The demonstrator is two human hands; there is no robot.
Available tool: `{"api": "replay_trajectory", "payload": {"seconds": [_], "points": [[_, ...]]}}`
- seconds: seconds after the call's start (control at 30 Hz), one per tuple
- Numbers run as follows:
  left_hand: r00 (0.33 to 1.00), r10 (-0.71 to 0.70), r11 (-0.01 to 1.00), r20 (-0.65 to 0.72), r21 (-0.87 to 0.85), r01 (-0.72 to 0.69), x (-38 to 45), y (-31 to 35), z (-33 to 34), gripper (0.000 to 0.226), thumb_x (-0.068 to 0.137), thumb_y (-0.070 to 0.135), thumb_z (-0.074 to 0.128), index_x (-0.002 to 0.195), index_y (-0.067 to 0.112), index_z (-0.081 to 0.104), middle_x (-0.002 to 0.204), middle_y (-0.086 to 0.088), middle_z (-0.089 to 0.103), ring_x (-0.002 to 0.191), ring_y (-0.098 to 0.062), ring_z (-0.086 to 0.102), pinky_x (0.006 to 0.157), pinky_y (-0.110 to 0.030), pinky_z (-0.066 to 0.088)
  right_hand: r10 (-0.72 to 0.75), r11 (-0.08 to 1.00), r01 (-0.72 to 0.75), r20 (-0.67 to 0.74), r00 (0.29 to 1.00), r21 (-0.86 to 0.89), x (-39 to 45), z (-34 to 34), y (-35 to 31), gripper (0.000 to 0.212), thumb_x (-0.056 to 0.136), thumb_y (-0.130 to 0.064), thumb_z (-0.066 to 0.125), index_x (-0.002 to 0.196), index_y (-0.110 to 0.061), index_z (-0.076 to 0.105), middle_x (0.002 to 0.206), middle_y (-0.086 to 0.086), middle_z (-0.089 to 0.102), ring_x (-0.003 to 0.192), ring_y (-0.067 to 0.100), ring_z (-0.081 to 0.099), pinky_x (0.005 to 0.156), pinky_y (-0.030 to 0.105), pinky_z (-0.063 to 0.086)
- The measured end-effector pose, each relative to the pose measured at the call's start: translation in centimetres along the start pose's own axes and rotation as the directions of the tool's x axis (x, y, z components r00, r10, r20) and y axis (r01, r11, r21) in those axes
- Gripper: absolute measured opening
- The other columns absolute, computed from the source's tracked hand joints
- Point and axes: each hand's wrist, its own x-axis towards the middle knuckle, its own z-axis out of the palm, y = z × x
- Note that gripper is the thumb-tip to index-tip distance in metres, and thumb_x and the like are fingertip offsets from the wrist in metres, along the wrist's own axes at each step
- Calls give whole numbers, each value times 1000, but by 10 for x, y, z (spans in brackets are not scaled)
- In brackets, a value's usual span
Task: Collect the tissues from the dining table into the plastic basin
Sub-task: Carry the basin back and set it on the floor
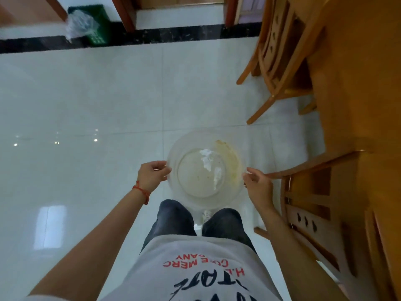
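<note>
Both hands grip a clear plastic basin (pixel 205 168) by its rim and carry it in front of the body, above the white tiled floor (pixel 86 94). The left hand (pixel 152 175) has its fingers curled over the rim on its own side, a red string bracelet (pixel 142 193) round the wrist. The right hand (pixel 257 185) pinches the opposite rim, thumb on top. Between the hands, on the basin's bottom, lie crumpled white tissues (pixel 209 162), nearer the right hand than the left. The basin's wall on the right-hand side carries a yellowish stain (pixel 227 148). Below the hands show dark trousers (pixel 175 218) and a white printed shirt (pixel 195 268). Just beyond the right hand stands a wooden chair (pixel 314 203), its top rail close to that hand's fingers; whether they touch cannot be told. Past that chair, further to the right, runs the wooden worktop (pixel 358 83), with a second chair (pixel 275 57) tucked against it ahead of the hands. Far ahead and to the left of the left hand, by a dark floor border, sits a green crate (pixel 97 25) with a clear plastic bag (pixel 80 25) against it.
</note>
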Motion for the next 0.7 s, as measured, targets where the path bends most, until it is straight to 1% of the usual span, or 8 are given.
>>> {"api": "replay_trajectory", "payload": {"seconds": [0.13,0.27,0.3,0.37,0.4,0.47,0.57,0.7], "points": [[995,22,995,98,90,-31,43,37,20,29,82,3,62,110,-4,62,100,-14,65,88,-24,62,76,-29,51,61,995,-54,-91,994,79,21,-5,-7,29,88,-16,58,115,-8,59,106,14,67,97,26,62,87,41,53],[976,34,982,213,175,-72,89,72,42,31,82,4,62,111,-5,61,101,-14,64,90,-25,62,82,-34,52,156,971,-118,-181,971,207,41,-6,-13,24,89,-10,56,111,-2,61,93,13,68,82,13,64,79,27,55],[969,37,977,246,195,-87,100,80,47,31,82,4,62,112,-5,61,101,-14,64,90,-26,62,82,-34,52,172,969,-127,-213,962,210,46,-5,-14,24,89,-9,56,111,-1,61,95,16,68,84,18,65,82,31,55],[947,30,963,319,243,-113,123,97,56,31,81,4,63,111,-5,61,98,-13,65,87,-25,62,82,-35,52,213,971,-173,-270,939,165,55,-1,-19,24,87,-13,58,110,-5,63,100,19,68,91,30,63,87,44,53],[936,22,956,353,267,-123,135,106,59,30,81,4,63,110,-4,61,95,-12,65,84,-23,63,82,-35,52,243,966,-204,-291,925,159,58,2,-22,24,87,-15,58,110,-7,64,99,18,69,92,31,63,88,47,52],[912,13,933,410,322,-158,160,123,66,29,81,3,63,109,-4,62,92,-11,65,79,-21,62,79,-34,52,291,955,-250,-328,899,160,66,9,-31,25,87,-18,57,110,-11,64,97,15,70,91,29,64,89,45,52],[879,3,897,477,387,-213,196,144,78,32,80,4,65,110,-6,61,98,-17,65,85,-26,62,80,-35,52,334,943,-298,-377,864,152,78,22,-40,24,88,-20,57,110,-13,63,100,11,71,90,25,66,87,34,51],[840,-34,847,541,461,-263,237,159,100,30,77,3,66,106,-5,64,94,-13,66,85,-26,63,83,-37,54,443,895,-369,-411,797,249,91,37,-43,26,89,-23,52,112,-17,62,102,6,71,88,20,63,88,32,48]]}}
